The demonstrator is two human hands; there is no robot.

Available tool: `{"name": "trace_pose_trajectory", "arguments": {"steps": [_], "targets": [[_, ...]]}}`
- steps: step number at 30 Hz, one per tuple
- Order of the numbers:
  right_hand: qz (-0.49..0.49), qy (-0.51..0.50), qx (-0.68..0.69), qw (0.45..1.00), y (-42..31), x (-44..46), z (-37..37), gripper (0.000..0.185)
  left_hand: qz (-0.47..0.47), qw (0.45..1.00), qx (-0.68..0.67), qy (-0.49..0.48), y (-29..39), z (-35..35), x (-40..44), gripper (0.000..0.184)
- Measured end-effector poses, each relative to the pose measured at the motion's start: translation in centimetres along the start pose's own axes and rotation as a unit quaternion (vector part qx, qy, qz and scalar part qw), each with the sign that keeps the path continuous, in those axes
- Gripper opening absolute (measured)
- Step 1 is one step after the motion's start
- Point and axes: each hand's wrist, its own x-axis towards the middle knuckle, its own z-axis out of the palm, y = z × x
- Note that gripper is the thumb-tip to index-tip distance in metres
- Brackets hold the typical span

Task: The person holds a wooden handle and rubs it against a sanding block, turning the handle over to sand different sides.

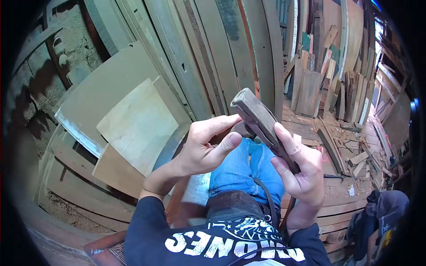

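Observation:
My right hand (pixel 301 166) is closed around the lower end of a worn wooden hand plane (pixel 262 116), thumb on one side and fingers on the other. The plane is tilted up in front of my lap, with its far end pointing up and left. My left hand (pixel 213 142) is beside it, fingers stretched out and thumb apart. Its index fingertip is at the plane's left side, touching or very near it; I cannot tell which. A dark part sticks out from the plane's middle, partly hidden behind the left fingers.
Tall boards (pixel 213 48) lean against the wall ahead. Pale panels (pixel 137 124) stand at the left. Wood offcuts (pixel 359 159) litter the plank floor at the right, with more boards (pixel 310 88) stacked behind. Dark cloth (pixel 386 206) hangs at the lower right.

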Motion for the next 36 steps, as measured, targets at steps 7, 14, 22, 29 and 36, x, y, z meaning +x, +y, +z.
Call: {"name": "trace_pose_trajectory", "arguments": {"steps": [7,14,22,29,36], "targets": [[0.017,0.094,0.111,0.989,-0.1,-0.2,0.2,0.061,-0.063,0.997,-0.046,-0.019,0.9,0.2,0.5,0.038],[-0.006,0.043,0.017,0.999,0.0,-0.3,0.0,0.058,-0.070,0.997,-0.031,-0.011,1.2,-0.1,0.7,0.037],[-0.014,-0.014,0.063,0.998,0.0,0.5,-0.2,0.064,-0.004,0.999,-0.012,0.033,-0.3,0.5,0.6,0.036],[-0.051,0.033,0.052,0.997,0.4,0.5,-0.1,0.064,-0.027,1.000,0.006,0.011,-0.1,0.1,0.7,0.034],[-0.046,-0.013,0.038,0.998,0.4,0.4,-0.2,0.065,0.000,0.999,0.050,0.020,-0.3,-0.1,0.6,0.035]]}}
